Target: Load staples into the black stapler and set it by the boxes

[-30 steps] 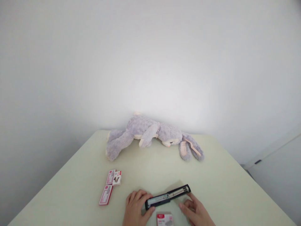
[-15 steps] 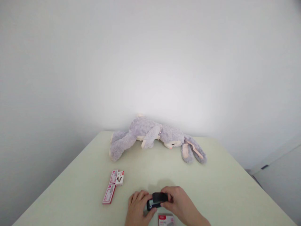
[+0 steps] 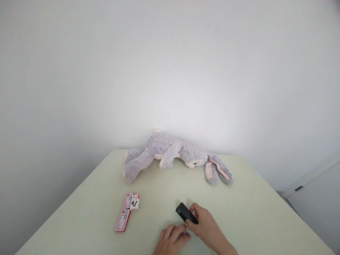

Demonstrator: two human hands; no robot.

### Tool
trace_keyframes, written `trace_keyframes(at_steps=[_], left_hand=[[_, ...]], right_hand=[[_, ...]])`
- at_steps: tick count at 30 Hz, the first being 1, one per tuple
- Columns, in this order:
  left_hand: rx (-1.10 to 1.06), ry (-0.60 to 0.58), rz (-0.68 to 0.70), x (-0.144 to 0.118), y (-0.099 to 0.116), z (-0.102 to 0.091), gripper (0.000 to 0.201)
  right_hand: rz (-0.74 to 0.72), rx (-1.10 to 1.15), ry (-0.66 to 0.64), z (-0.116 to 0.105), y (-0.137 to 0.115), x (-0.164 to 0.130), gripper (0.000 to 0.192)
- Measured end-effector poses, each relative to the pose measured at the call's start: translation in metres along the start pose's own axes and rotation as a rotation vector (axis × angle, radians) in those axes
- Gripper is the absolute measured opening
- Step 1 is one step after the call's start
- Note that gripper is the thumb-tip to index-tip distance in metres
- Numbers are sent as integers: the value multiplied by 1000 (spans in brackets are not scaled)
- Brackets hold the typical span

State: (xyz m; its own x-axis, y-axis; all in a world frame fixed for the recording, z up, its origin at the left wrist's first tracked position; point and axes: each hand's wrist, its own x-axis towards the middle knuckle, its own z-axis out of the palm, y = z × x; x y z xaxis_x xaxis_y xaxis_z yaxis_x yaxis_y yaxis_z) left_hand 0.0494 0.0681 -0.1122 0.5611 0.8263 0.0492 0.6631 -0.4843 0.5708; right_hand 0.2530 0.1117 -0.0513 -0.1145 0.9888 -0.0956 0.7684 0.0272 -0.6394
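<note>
Near the front of the table, my right hand (image 3: 205, 225) grips a black stapler (image 3: 187, 213) between thumb and fingers. The stapler's top arm is down, and its front end points up and to the left. My left hand (image 3: 171, 241) rests low at the bottom edge of the view, just below the stapler and apart from it. Its fingers are bent and somewhat spread, slightly blurred, and no object shows in them. What lies under that palm is hidden.
On the left lie two flat pink-and-white boxes (image 3: 122, 220), with a small white box (image 3: 135, 202) printed with a dark picture beside the farther one. A purple plush rabbit (image 3: 162, 145) lies on its side along the wall at the back of the pale green table (image 3: 79, 212).
The stapler's lifted top has come down, and my right hand has turned it. My left hand has let go and moved down and right. The red-and-white box in front is out of sight.
</note>
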Motion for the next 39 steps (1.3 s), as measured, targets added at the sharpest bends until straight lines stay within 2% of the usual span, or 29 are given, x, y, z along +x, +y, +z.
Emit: trace_keyframes(at_steps=[2, 3, 5, 6, 8, 10, 11, 14, 18, 20, 22, 24, 26, 28, 29, 31, 32, 34, 36, 39], left_hand=[[2, -9, -103, -7, -21, -31, 74], [-26, -20, -125, -11, -30, -43, 79], [-85, -11, -163, -17, -38, -57, 78], [-109, -6, -179, -18, -37, -58, 74], [-109, 47, -235, -15, -28, -51, 55], [-60, 155, -308, -9, -17, -37, 31], [-36, 212, -332, -5, -12, -30, 27], [-20, 328, -335, 3, -5, -14, 34], [-75, 333, -323, 8, -3, -8, 38], [-128, 319, -320, 10, 0, -8, 38], [-202, 355, -309, 10, 1, -9, 38], [-254, 443, -306, 3, -5, -14, 38], [-207, 560, -323, -12, -21, -23, 37], [-33, 703, -428, -34, -45, -38, 36], [81, 788, -534, -46, -58, -46, 41], [223, 851, -855, -70, -84, -63, 55], [226, 818, -952, -80, -94, -70, 62], [194, 710, -981, -95, -109, -79, 69], [177, 600, -870, -102, -113, -80, 69], [182, 414, -719, -102, -102, -74, 64]], right_hand=[[44, 122, 1, 5, 14, -4, 17], [66, 191, 4, 10, 20, -7, 23], [111, 329, 13, 23, 28, -15, 39], [130, 395, 17, 32, 29, -19, 47], [152, 519, 23, 49, 27, -26, 59], [153, 620, 11, 65, 22, -30, 69], [150, 659, 6, 72, 20, -31, 72], [133, 719, -20, 83, 15, -31, 79], [127, 730, -41, 84, 12, -29, 79], [116, 729, -44, 84, 10, -28, 78], [109, 724, -42, 85, 10, -27, 78], [112, 707, -23, 88, 11, -27, 77], [115, 685, 9, 92, 14, -26, 76], [118, 672, 42, 97, 18, -26, 75], [121, 673, 52, 100, 20, -26, 74], [120, 680, 63, 104, 24, -27, 72], [117, 685, 68, 106, 26, -27, 71], [116, 692, 73, 108, 28, -27, 69], [125, 696, 74, 109, 30, -26, 70], [130, 695, 73, 110, 32, -25, 72]])
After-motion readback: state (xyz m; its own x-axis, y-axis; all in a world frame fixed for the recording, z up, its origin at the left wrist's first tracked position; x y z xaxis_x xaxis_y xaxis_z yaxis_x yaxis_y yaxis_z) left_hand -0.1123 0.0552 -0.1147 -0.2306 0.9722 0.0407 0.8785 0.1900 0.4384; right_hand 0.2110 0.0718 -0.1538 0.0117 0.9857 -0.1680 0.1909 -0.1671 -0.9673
